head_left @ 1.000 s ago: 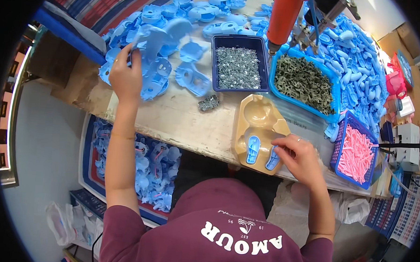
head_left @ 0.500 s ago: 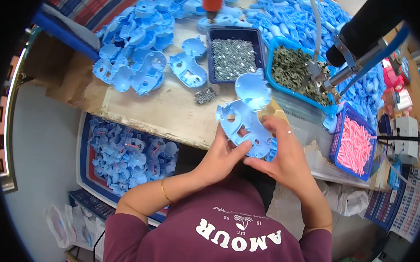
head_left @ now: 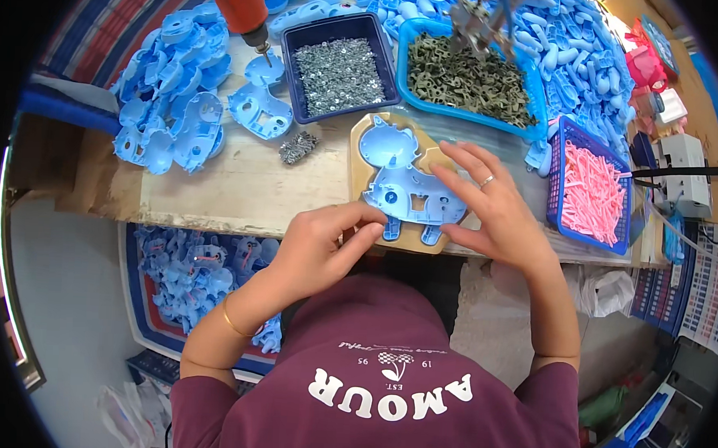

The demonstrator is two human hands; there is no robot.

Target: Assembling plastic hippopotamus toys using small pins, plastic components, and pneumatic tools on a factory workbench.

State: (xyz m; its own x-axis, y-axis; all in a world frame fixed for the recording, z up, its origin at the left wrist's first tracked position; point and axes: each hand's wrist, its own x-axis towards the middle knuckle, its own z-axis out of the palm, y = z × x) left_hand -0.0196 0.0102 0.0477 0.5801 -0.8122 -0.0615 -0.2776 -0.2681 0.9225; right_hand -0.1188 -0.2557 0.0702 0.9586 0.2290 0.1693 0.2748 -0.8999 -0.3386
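A light blue plastic animal-shaped shell half lies hollow side up in a tan fixture at the table's front edge, with two short leg pieces at its near side. My left hand has thumb and forefinger closed against the left leg piece; whatever lies between the fingertips is hidden. Over the shell's right end is my right hand, fingers spread and thumb by the lower right corner. Beyond the fixture stand a dark blue tray of small screws and a bright blue tray of dark metal pieces.
An orange screwdriver hangs above the table at upper left. Blue shells are heaped at left, more blue parts at right. A purple basket holds pink sticks. Loose screws lie near the fixture. Below left is a bin of blue parts.
The blue shell has gone from between both hands, held up, down into the tan fixture. My right hand has opened; my left has moved to the near left leg piece. The view has shifted.
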